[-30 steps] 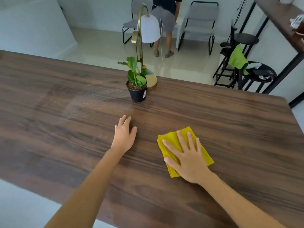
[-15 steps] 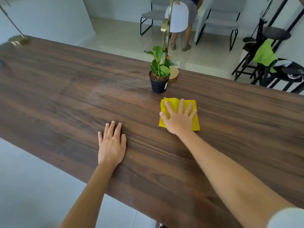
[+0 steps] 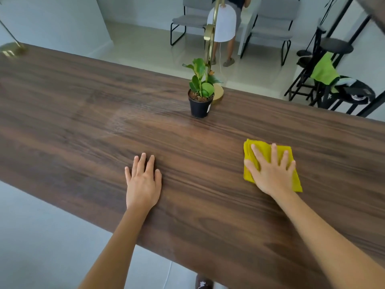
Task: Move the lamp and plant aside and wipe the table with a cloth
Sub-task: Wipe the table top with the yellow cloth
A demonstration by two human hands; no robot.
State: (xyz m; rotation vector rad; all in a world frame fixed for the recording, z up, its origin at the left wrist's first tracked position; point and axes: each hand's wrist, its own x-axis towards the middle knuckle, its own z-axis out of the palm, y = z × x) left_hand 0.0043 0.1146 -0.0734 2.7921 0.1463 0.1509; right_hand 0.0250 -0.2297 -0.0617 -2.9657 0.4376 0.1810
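Note:
A folded yellow cloth (image 3: 261, 148) lies flat on the dark wooden table (image 3: 83, 122), right of centre. My right hand (image 3: 270, 172) presses on it with fingers spread. My left hand (image 3: 143, 182) rests flat on the bare wood, fingers together, holding nothing. A small green plant in a black pot (image 3: 200, 105) stands at the table's far edge. Directly behind it is the lamp (image 3: 223, 24), with a brass stem, a round brass base and a white shade.
A second brass lamp base (image 3: 10, 50) sits at the table's far left corner. Beyond the table are grey chairs (image 3: 273, 28), a standing person (image 3: 231, 49), and black stools (image 3: 337, 46) with a green cloth over one. The near table edge runs diagonally past my left forearm.
My right hand slid the cloth from just in front of the plant pot to the right and toward me. My left hand stayed flat on the table.

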